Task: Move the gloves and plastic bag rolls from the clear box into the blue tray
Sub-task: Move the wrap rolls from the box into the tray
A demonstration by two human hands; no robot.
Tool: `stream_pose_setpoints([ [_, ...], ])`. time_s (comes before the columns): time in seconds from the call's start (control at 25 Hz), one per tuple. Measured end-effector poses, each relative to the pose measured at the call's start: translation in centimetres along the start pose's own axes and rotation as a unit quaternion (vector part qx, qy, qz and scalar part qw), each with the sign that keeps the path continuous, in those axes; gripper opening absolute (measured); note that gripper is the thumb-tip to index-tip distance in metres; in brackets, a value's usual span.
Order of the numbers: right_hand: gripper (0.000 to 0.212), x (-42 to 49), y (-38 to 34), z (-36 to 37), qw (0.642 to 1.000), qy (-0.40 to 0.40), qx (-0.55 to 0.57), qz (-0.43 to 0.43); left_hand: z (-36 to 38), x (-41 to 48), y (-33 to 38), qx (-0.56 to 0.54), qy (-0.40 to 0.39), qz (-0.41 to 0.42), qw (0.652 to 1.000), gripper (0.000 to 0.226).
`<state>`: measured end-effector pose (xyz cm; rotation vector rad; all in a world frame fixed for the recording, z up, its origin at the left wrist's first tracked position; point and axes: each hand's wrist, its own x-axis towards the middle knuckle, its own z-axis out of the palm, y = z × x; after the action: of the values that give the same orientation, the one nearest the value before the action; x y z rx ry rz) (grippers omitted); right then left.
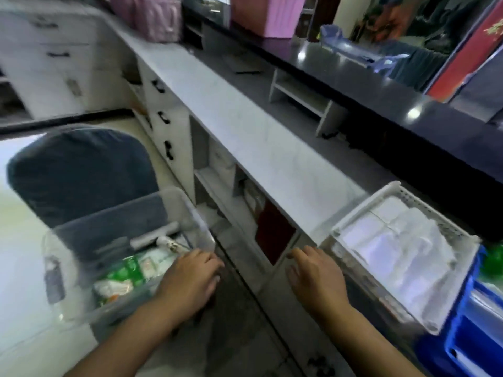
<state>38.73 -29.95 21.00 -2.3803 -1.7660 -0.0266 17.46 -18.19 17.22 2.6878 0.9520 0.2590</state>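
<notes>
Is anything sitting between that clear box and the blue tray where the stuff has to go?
Yes. A white slotted basket sits between the clear box and the blue tray, right beside the tray. The open, empty right hand is in that gap too.

Clear box (190, 210): transparent, open-topped, just left of my left hand (190, 278). Holds white plastic bag rolls (152, 236) lying at its far side and green-and-white packets (128, 273) nearer me. Blue tray (460, 336): well right of my right hand (315, 278).
</notes>
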Motion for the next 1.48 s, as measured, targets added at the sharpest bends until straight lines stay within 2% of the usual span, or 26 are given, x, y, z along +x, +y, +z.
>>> stream_pose_setpoints([
  [0.2, 0.010, 5.9, -7.7, 4.6, 0.992, -0.078, 0.002, -0.099, -0.4, -6.6, -9.3, -0.040, 0.040, -0.198, 0.978, 0.027],
  [0.48, 0.016, 15.4, -14.9, 11.4, 0.966, -0.176, 0.049, -0.181, -0.8, -9.6, -17.7, -0.035, 0.042, -0.344, 0.937, 0.030],
  [0.68, 0.022, 22.6, -17.7, 17.3, 0.939, -0.288, 0.039, -0.181, -0.6, -7.5, -24.0, -0.072, 0.022, -0.429, 0.900, 0.029],
  [0.92, 0.025, 28.6, -19.9, 25.6, 0.900, -0.394, -0.014, -0.186, 2.0, -4.4, -30.5, -0.137, 0.031, -0.480, 0.866, 0.037],
  [1.08, 0.035, 30.5, -21.5, 32.2, 0.876, -0.470, -0.016, -0.108, 4.7, -3.9, -34.3, -0.151, -0.002, -0.488, 0.859, 0.039],
  [1.28, 0.042, 30.3, -22.9, 41.2, 0.882, -0.470, -0.019, -0.009, 9.0, -3.9, -39.0, -0.165, -0.052, -0.451, 0.875, 0.039],
  [1.4, 0.057, 29.2, -23.0, 44.9, 0.882, -0.468, -0.004, 0.063, 11.0, -3.8, -41.3, -0.163, -0.081, -0.433, 0.883, 0.039],
  [1.48, 0.061, 28.9, -23.0, 46.4, 0.885, -0.462, -0.021, 0.061, 11.9, -3.5, -42.4, -0.162, -0.093, -0.419, 0.889, 0.038],
])
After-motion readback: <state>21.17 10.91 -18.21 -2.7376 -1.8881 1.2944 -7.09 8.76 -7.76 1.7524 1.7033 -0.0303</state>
